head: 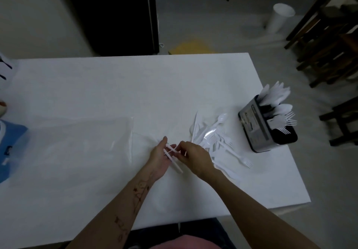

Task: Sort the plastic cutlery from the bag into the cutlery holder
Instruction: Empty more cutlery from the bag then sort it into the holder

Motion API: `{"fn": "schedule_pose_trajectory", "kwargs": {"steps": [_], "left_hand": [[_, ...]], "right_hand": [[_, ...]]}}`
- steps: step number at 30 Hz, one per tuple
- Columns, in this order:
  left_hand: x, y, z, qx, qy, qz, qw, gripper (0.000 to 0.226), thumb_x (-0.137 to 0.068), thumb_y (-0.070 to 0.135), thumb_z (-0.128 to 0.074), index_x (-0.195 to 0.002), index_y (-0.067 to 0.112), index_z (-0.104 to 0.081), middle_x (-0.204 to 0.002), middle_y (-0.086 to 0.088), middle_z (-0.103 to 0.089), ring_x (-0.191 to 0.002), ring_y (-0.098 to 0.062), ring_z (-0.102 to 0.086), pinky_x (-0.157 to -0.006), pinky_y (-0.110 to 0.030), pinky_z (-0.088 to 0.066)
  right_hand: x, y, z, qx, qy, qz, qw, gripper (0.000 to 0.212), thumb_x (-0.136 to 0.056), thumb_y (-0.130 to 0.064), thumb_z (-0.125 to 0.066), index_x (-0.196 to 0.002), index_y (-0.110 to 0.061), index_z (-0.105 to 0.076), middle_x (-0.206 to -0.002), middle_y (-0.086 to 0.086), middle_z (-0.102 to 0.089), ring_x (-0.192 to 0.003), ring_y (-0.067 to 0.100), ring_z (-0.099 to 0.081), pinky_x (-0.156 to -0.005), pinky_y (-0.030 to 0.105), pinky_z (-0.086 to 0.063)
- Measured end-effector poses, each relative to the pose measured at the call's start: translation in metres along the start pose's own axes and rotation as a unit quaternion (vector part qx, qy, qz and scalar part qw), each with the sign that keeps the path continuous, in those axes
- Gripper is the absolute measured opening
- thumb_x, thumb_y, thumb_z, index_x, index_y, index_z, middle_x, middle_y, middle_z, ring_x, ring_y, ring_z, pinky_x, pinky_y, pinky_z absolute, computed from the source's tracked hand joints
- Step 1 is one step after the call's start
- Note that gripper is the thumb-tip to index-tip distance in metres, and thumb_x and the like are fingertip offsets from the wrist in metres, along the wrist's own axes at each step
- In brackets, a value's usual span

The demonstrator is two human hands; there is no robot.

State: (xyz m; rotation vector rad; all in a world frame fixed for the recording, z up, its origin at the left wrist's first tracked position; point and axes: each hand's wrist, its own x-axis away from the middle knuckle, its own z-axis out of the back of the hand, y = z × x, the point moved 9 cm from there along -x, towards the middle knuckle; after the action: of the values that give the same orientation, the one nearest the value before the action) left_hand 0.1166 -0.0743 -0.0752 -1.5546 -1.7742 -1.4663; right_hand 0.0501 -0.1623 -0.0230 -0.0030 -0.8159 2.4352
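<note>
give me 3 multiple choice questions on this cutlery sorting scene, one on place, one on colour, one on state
1. Where does the cutlery holder stand?
A. near the table's right edge
B. at the table's left edge
C. on the floor

2. What colour is the loose cutlery?
A. black
B. white
C. red

3. What are the left hand and right hand doing?
A. resting flat
B. together holding cutlery pieces
C. lifting the holder

Answers: 1 A, it stands by the right edge of the table; 2 B, every piece is white; 3 B, fingers of both pinch thin white handles.
</note>
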Motion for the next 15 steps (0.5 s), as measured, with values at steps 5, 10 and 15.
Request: {"fn": "schedule_pose_trajectory", "kwargs": {"steps": [5, 10, 15], "left_hand": [[-0.008, 0.004, 0.007, -0.035, 0.059, -0.043, 0.997, 0.013, -0.101, 0.008, -0.040, -0.097, -0.001, -0.050, -0.094, -0.013, -0.056, -0.082, -0.023, -0.060, -0.076, -0.032, -0.051], [-0.010, 0.003, 0.020, -0.009, 0.104, -0.047, 0.993, 0.018, -0.102, 0.009, -0.037, -0.090, 0.006, -0.051, -0.082, -0.008, -0.052, -0.072, -0.020, -0.053, -0.077, -0.034, -0.049], [-0.006, 0.003, 0.024, -0.016, 0.106, -0.049, 0.993, 0.015, -0.102, 0.013, -0.038, -0.103, 0.004, -0.050, -0.082, -0.006, -0.051, -0.069, -0.016, -0.049, -0.071, -0.028, -0.048]], "right_hand": [[-0.005, 0.011, 0.010, -0.018, 0.008, -0.022, 1.000, 0.034, -0.089, -0.056, -0.059, -0.096, -0.024, -0.066, -0.087, -0.009, -0.066, -0.074, 0.008, -0.061, -0.065, 0.028, -0.052], [-0.023, 0.055, 0.030, 0.042, 0.086, -0.199, 0.975, 0.037, -0.092, -0.053, -0.055, -0.103, -0.017, -0.055, -0.096, 0.001, -0.067, -0.085, 0.021, -0.066, -0.073, 0.035, -0.054], [-0.035, 0.072, 0.015, 0.070, -0.012, -0.269, 0.960, 0.038, -0.093, -0.041, -0.056, -0.113, -0.009, -0.051, -0.108, 0.008, -0.064, -0.100, 0.030, -0.064, -0.074, 0.033, -0.044]]}}
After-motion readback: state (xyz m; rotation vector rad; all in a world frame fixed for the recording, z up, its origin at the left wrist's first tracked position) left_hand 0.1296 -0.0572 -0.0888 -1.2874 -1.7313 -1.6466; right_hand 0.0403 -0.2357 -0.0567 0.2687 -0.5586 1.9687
